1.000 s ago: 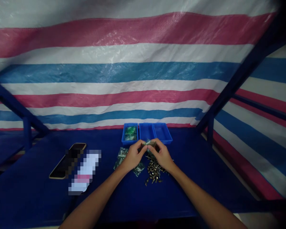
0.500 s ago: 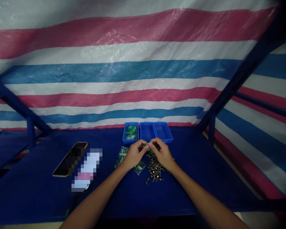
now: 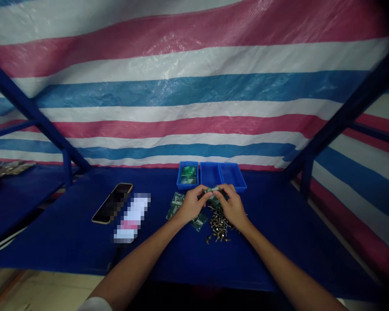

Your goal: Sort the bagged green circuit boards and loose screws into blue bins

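My left hand (image 3: 193,204) and my right hand (image 3: 232,206) meet over the table, thumbs close together. Both pinch a small clear plastic bag (image 3: 215,190) with a greenish tint; its contents are too small to make out. Under and beside my right hand lies a heap of brass-coloured screws or bolts (image 3: 219,225). Beside my left hand, several flat plastic bags (image 3: 175,203) with metal pieces inside lie on the table, partly hidden by that hand. Just beyond my fingers stands a blue bin (image 3: 187,186) with similar green-tinted bags in it.
Two more blue bins (image 3: 222,175) adjoin on the right. A phone (image 3: 113,203) and a pixelated white object (image 3: 132,218) lie to the left on the blue table (image 3: 278,242). Striped sheeting (image 3: 188,125) hangs behind, between slanted blue frame bars (image 3: 330,116).
The view has swung slightly left, so everything appears further right. Both hands keep their hold on the bag, which now shows more plainly between the thumbs.
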`<state>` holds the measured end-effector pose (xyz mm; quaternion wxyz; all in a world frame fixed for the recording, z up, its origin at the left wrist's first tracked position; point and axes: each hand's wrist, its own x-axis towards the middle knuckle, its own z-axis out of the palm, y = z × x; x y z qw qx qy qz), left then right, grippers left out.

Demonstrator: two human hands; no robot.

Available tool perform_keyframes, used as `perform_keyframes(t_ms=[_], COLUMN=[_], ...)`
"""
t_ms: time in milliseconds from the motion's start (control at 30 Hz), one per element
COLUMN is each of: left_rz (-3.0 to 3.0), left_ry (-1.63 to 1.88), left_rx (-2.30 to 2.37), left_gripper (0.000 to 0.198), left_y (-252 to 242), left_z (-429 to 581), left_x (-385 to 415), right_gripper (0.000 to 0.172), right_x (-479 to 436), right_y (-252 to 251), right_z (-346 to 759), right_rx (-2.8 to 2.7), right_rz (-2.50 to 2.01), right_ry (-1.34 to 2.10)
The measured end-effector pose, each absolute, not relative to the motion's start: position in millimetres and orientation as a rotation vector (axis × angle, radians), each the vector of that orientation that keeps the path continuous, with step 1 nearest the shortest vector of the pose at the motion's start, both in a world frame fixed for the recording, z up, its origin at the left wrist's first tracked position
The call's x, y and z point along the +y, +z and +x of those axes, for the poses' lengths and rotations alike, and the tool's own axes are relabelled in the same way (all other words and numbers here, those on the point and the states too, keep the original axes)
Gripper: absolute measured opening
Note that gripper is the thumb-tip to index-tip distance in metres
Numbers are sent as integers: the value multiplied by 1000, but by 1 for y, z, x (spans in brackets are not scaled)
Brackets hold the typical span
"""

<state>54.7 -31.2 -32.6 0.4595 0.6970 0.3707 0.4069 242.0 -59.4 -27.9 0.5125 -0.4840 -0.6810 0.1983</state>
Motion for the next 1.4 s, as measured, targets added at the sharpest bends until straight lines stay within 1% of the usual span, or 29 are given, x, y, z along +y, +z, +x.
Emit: perform_keyframes(t_ms=[167,367,633,833,967,1133,1267,1400], left_rz=[1685,1820,2011,2125,2090,1914,1975,2019], left_ry=[1002,1070,1312,1431,1509,1430,1315,1308], left_rx=[881,969,1033,993,987,1086,1066,1056], left_gripper=[33,30,26,20,17,23,21,22], left_y=[-33,-27,-19,-14,-15,-21,-22,-22], left_z=[57,53,51,46,45,48,48,48], left_x=[-33,-33,-37,-39,-36,-31,-29,-29], right_gripper=[26,20,20,26,18,20,24,27], right_x=[-58,-58,-58,-62,-65,-64,-62,-61], right_y=[-30,-28,-21,-19,-21,-25,-25,-22], right_z=[242,239,242,239,237,237,237,236], right_rx=[-1559,-1543,-1513,-1508,-1514,-1463,-1385,-1344], right_rz=[-1167,-1117,-1107,-1086,-1085,-1124,-1095,-1050], right_ry=[507,492,459,558,605,663,775,883])
